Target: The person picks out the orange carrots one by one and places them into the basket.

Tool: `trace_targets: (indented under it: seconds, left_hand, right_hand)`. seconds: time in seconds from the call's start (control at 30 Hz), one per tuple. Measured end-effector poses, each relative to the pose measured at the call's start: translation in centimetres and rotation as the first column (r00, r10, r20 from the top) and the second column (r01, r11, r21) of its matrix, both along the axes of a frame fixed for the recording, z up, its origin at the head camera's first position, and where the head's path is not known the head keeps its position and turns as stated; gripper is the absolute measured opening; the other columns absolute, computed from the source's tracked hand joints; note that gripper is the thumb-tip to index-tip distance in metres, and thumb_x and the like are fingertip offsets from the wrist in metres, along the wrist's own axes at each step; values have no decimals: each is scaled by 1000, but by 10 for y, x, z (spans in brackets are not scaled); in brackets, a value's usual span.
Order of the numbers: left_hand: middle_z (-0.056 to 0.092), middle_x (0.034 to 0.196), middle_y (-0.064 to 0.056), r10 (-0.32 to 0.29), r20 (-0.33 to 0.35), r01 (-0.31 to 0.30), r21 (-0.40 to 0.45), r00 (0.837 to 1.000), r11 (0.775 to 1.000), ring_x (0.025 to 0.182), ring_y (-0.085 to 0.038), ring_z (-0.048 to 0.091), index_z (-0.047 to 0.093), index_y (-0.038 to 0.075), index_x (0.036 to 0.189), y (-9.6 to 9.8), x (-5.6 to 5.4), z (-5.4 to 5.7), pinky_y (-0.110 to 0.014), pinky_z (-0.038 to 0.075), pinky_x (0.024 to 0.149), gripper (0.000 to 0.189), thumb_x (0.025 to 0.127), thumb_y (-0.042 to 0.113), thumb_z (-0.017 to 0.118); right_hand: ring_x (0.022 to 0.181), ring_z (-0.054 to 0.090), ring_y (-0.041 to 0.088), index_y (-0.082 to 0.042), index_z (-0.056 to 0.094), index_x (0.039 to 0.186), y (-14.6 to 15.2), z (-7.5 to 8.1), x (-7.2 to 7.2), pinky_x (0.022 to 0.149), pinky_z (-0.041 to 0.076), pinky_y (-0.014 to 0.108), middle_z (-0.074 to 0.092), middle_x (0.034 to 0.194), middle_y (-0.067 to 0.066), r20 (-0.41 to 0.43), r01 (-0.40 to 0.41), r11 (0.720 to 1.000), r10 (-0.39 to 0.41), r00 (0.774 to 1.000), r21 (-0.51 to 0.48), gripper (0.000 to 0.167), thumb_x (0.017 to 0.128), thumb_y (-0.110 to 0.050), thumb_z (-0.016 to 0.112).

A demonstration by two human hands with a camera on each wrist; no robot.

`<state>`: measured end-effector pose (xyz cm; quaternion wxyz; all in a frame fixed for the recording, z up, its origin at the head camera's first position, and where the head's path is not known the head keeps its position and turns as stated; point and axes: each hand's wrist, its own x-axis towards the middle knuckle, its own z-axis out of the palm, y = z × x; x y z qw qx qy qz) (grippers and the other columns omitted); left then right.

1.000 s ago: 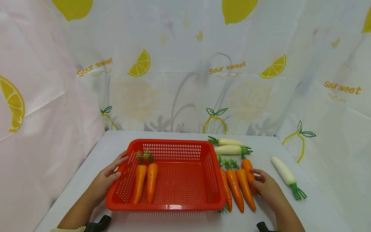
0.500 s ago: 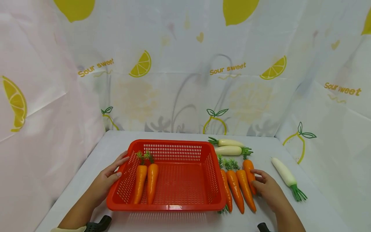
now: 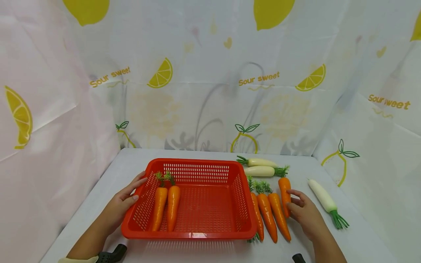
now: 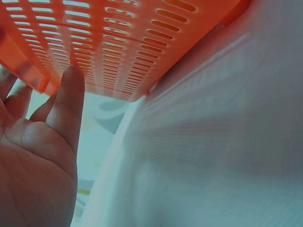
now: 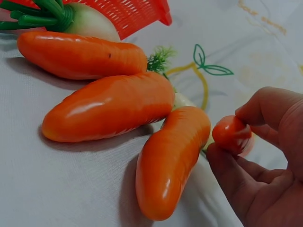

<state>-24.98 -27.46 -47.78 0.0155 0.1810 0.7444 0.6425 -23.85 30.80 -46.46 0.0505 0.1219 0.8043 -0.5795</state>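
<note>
In the head view, my left hand (image 3: 121, 204) rests against the left rim of a red plastic basket (image 3: 197, 235), its fingers fairly straight. The left wrist view shows one finger (image 4: 68, 104) touching the slotted outer wall. Two orange carrots (image 3: 159, 208) with green tops lie in the basket's left part. Right of the basket, my right hand (image 3: 306, 212) pinches a carrot (image 3: 284, 193) between thumb and fingers. Seen from the right wrist, that carrot (image 5: 231, 134) points its tip at the camera, apart from the other carrots (image 5: 113, 106). Three carrots (image 3: 279, 217) lie side by side next to the basket.
Two white radishes (image 3: 261, 171) lie behind the carrots, near the basket's back right corner. Another white radish (image 3: 323, 195) lies farther right. Green stems show under the basket's front right corner. Lemon-printed cloth (image 3: 210, 91) walls enclose the white table (image 3: 131, 157).
Pinched in my right hand, the rightmost carrot has shifted slightly away from the three beside it, and its top has swung right. My left hand and the basket have stayed in place.
</note>
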Motion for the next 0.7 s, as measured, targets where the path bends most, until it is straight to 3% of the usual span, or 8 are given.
trace_targets:
  seconds: [0.1,0.33,0.7]
  left_hand:
    - [15,177,4,6,1,-6,-10,1000,1000,133,19,43,37,5,161,0,0,1,-29,59,92,54,110,16,48]
    - [18,175,9,-1,-17,1,-4,1000,1000,134,16,46,38,4,161,-1,-2,-1,-29,60,91,53,109,15,47]
    - [17,176,8,-6,-20,6,3,1000,1000,135,16,44,37,4,161,-2,-1,-4,-29,59,91,53,110,14,46]
  right_hand:
    - [121,58,26,-7,32,160,-2,1,1,103,57,42,40,155,30,-10,6,1000,-6,1000,-25,59,106,-15,55]
    - [119,58,21,-9,31,159,-7,2,3,93,59,28,38,156,27,-58,-11,998,8,998,-60,59,107,-17,58]
    - [117,61,17,-13,34,159,-14,3,5,94,58,27,41,156,23,-92,-19,998,13,996,-63,57,108,-19,59]
